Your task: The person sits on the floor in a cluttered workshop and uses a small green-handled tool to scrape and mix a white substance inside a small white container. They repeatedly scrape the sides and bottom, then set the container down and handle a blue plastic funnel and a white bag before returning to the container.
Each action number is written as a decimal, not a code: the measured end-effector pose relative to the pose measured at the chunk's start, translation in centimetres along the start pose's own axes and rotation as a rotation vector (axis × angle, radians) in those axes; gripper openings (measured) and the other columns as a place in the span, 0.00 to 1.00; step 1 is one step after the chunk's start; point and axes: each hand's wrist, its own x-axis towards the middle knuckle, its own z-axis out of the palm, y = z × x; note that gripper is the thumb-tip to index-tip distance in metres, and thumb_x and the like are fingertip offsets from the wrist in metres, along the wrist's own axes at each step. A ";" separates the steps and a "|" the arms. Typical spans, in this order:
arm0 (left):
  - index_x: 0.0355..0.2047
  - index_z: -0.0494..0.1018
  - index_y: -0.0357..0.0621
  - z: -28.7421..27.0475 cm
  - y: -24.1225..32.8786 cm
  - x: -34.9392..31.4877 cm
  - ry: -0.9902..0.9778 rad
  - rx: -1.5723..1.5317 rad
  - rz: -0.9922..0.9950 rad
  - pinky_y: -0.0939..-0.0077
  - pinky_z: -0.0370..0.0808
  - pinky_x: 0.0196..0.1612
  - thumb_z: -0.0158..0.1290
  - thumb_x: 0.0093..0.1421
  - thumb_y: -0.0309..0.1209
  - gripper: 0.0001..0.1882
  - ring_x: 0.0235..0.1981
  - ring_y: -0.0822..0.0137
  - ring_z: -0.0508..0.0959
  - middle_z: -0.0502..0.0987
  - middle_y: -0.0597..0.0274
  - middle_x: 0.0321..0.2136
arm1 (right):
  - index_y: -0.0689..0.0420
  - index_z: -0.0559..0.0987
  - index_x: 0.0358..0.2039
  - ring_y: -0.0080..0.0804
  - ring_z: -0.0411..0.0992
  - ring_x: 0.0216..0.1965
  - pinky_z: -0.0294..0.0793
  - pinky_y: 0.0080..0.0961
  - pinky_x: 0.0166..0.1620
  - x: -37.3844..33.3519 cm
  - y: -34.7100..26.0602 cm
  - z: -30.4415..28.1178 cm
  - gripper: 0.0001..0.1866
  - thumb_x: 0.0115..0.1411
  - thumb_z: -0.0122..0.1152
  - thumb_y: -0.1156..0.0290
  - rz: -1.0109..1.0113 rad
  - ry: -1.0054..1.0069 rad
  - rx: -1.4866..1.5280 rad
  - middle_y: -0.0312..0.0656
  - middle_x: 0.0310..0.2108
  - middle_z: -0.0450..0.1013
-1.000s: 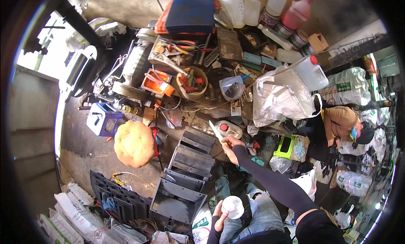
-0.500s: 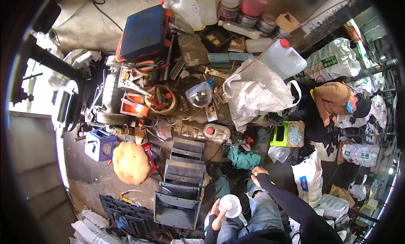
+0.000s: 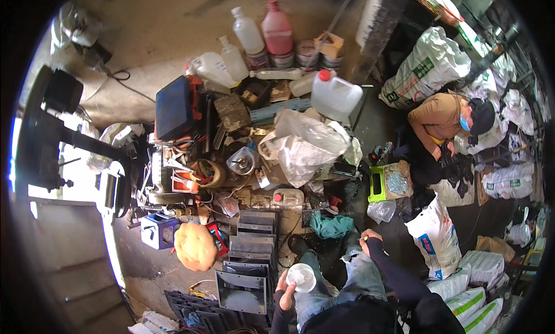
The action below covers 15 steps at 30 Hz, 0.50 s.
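Note:
My left hand [image 3: 285, 292] is wrapped round the side of a white round plastic tub [image 3: 302, 277] above my left thigh. The tub's mouth faces up, and some whitish stuff shows inside. Over my right knee my right hand [image 3: 370, 240] is closed, with a small yellowish bit at its fingertips, too small to name. Just beyond the knees a green cloth [image 3: 330, 225] lies in a heap. A row of black plastic trays [image 3: 241, 292] stands left of my legs.
A workbench with tools, a white sack [image 3: 306, 152] and a jug [image 3: 335, 96] is ahead. A stool with a tan cushion [image 3: 195, 247] stands left. To the right are a green container [image 3: 376, 184], a white bag [image 3: 435, 241] and a seated person [image 3: 442, 123] handling black pieces.
The whole view has shifted, so the bench sits lower in it. The tub has turned and now shows more of its inside. My right hand stays closed near the knee.

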 end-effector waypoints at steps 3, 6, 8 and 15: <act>0.62 0.53 0.34 3.1 -0.6 -0.7 0.057 0.094 0.017 0.64 0.65 0.58 0.50 0.60 0.26 0.31 0.55 0.57 0.69 0.68 0.46 0.54 | 0.54 0.77 0.28 0.47 0.74 0.33 0.74 0.39 0.39 0.3 3.9 -2.9 0.08 0.46 0.63 0.70 0.064 0.064 -0.014 0.45 0.28 0.75; 0.62 0.55 0.36 6.5 -1.7 -1.2 0.074 0.103 0.004 0.72 0.69 0.51 0.49 0.60 0.24 0.30 0.49 0.62 0.73 0.70 0.51 0.51 | 0.56 0.77 0.28 0.47 0.74 0.33 0.74 0.37 0.38 1.8 8.6 -5.7 0.08 0.46 0.63 0.71 0.093 0.229 0.045 0.45 0.28 0.75; 0.62 0.55 0.37 9.3 -2.5 -1.5 0.126 0.042 -0.045 0.70 0.70 0.52 0.50 0.61 0.28 0.29 0.49 0.60 0.73 0.70 0.52 0.52 | 0.56 0.77 0.28 0.47 0.74 0.32 0.73 0.36 0.37 2.7 11.7 -8.2 0.07 0.47 0.63 0.71 0.072 0.297 0.111 0.45 0.27 0.75; 0.60 0.56 0.35 20.6 -4.9 -0.8 0.011 -0.030 -0.051 0.53 0.64 0.59 0.45 0.62 0.33 0.27 0.59 0.50 0.66 0.64 0.48 0.58 | 0.60 0.73 0.29 0.53 0.71 0.33 0.68 0.42 0.38 6.8 20.2 -18.1 0.08 0.56 0.58 0.67 0.238 0.334 -0.018 0.51 0.27 0.71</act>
